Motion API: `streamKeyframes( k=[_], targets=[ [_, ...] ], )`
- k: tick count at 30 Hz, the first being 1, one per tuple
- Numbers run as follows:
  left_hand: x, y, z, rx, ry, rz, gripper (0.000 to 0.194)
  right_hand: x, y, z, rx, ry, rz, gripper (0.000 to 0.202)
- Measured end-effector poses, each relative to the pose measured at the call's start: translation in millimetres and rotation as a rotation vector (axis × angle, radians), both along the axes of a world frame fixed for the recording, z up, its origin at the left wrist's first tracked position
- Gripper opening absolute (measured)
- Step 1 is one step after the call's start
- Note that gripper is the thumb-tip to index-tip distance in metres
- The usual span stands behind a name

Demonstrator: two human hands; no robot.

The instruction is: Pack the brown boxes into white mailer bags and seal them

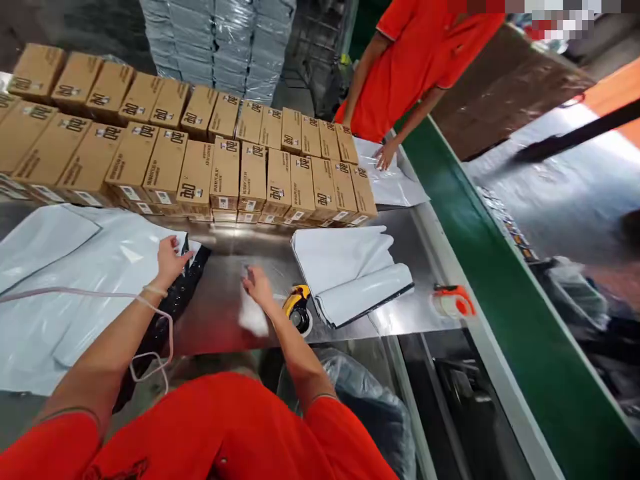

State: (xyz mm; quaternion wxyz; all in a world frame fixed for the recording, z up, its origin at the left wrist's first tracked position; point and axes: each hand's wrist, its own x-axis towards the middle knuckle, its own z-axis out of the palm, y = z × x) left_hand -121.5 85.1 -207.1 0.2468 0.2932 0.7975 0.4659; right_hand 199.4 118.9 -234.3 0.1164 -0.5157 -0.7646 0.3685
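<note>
My left hand [171, 261] is over the right edge of the large white plastic mailing bags [115, 257], whose black inner side shows there. Its thumb and fingers are spread apart, touching the bag's edge. Above the bare metal table my right hand [258, 287] has its fingers curled together; a small greyish bit shows at the fingertips, too unclear to name. Just right of it lies a yellow and black tape dispenser [299, 310]. A folded stack of white mailing bags [345, 263] rests beside the dispenser, its near edge rolled over.
Rows of brown cardboard boxes [195, 173] line the table's far side. A green conveyor belt [495, 280] runs along the right, near an orange tape dispenser [454, 301]. Across the table, a co-worker in orange [415, 60] has hands on another white bag [400, 183]. A pale cord [165, 313] crosses my left forearm.
</note>
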Motion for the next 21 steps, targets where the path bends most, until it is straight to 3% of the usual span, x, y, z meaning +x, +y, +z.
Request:
streamKeyframes(
  k=[4,7,11,14,18,21],
  targets=[
    [28.0,66.0,-5.2,0.020,-0.183,0.163,0.061,4.6,17.5,-6.7,-0.024,0.077,0.017,0.048],
    [44.1,97.7,-14.7,-0.012,-0.267,0.181,0.046,4.8,34.0,-11.7,-0.068,0.104,-0.002,0.045],
    [72.3,120.9,-31.1,-0.024,-0.340,0.140,0.034,-7.1,71.9,-14.5,-0.106,0.123,-0.077,0.050],
    [96.6,134.3,-42.2,-0.006,-0.382,0.083,0.033,-27.2,110.8,-18.1,-0.113,0.196,-0.234,0.063],
    [121.3,154.5,-56.2,0.027,-0.407,-0.010,0.050,-55.3,161.1,-31.0,-0.105,0.276,-0.388,0.073],
    [130.4,168.1,-66.8,0.051,-0.403,-0.048,0.060,-68.8,183.5,-41.3,-0.048,0.273,-0.366,0.074]
  ],
)
